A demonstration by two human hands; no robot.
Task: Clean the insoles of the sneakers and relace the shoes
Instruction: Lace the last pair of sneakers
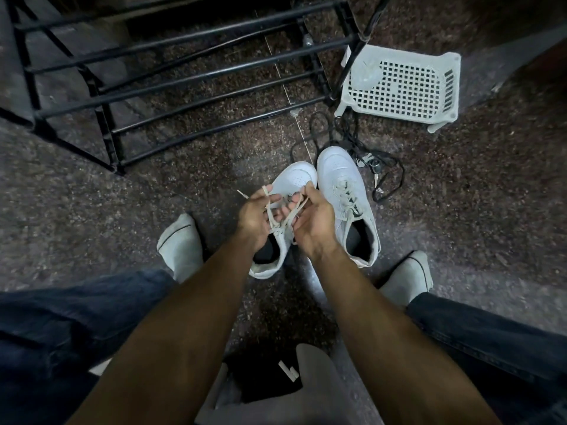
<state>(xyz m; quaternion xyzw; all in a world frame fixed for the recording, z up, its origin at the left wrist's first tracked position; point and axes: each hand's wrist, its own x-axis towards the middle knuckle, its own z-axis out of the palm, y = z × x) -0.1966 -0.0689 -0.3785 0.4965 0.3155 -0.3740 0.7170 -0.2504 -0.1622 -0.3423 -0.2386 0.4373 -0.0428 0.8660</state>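
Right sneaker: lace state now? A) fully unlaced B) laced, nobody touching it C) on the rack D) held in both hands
B: the right sneaker stands on the floor with its lace threaded and no hand on it, while the left hand and right hand work the lace of the left sneaker.

left hand (256, 214): fingers curled, pinching a lace, back of hand toward camera | right hand (311, 220): fingers bent, also pinching a lace, just beside the left hand | 2 bare forearms reach forward and converge | knees apart, 2 feet in socks on both sides
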